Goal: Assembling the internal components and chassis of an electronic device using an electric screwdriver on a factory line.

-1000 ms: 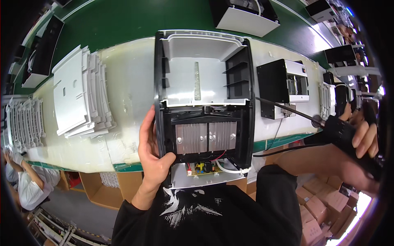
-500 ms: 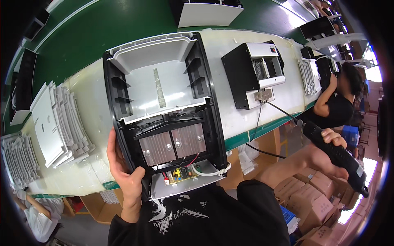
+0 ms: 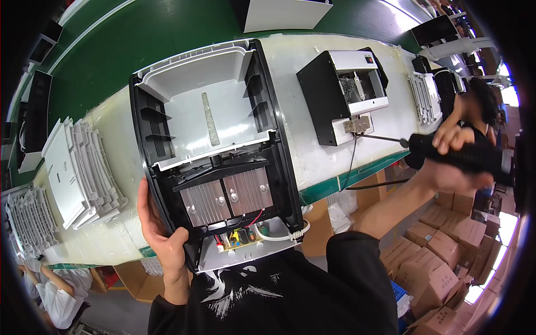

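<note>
My left hand (image 3: 166,245) grips the lower left side of a black and white appliance housing (image 3: 221,127), thumb over the edge. The housing lies open, showing two finned metal blocks (image 3: 226,198), red and black wires, a small circuit board (image 3: 241,237) and a white cable (image 3: 279,237). Out to the right, my right hand (image 3: 455,162) is wrapped round a black electric screwdriver (image 3: 468,153), slightly blurred. Its long thin bit (image 3: 385,138) points left, the tip at the metal outlet of a black and white screw feeder (image 3: 360,92). Whether a screw sits on the tip cannot be seen.
Stacked white plastic panels (image 3: 84,173) stand on the left of the pale bench, with more (image 3: 32,218) beyond. Further panels (image 3: 424,97) lie at the right, near a co-worker (image 3: 477,109). A green conveyor (image 3: 167,33) runs behind. Cardboard boxes (image 3: 435,268) are piled lower right.
My right hand has risen, swinging the screwdriver from a steep slant to nearly level, its tip staying at the feeder outlet. The housing appears slightly further left, with my left hand still on it.
</note>
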The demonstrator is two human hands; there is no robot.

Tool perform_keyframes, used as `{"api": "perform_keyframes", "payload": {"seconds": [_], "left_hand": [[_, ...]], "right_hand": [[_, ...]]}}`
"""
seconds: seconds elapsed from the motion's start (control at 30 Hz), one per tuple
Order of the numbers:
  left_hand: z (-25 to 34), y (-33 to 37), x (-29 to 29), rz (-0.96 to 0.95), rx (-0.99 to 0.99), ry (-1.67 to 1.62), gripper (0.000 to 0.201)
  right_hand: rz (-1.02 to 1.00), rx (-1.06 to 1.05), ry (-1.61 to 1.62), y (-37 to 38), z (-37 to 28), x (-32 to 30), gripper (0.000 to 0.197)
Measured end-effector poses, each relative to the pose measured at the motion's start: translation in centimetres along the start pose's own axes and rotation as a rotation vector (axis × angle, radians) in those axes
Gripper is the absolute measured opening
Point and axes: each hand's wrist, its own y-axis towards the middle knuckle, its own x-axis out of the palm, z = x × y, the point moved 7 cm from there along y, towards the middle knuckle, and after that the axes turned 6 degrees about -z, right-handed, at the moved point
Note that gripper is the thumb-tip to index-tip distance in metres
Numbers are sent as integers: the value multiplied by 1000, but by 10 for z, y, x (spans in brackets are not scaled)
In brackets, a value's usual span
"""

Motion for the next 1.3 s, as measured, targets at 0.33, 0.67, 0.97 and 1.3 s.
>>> {"api": "perform_keyframes", "payload": {"seconds": [0.33, 0.67, 0.97, 1.3], "left_hand": [[0, -1, 0, 18, 20, -40, 90], [-8, 7, -1, -99, -93, -174, 92], [-9, 23, 12, -201, 78, -189, 88], [-10, 21, 11, -207, 47, -211, 91]], "right_hand": [[241, 270, -445, 53, 68, 18, 50], [-99, 167, 29, 46, -10, 60, 57], [-454, -46, 409, 115, -37, 191, 77], [-381, -113, 442, 100, -19, 318, 60]]}}
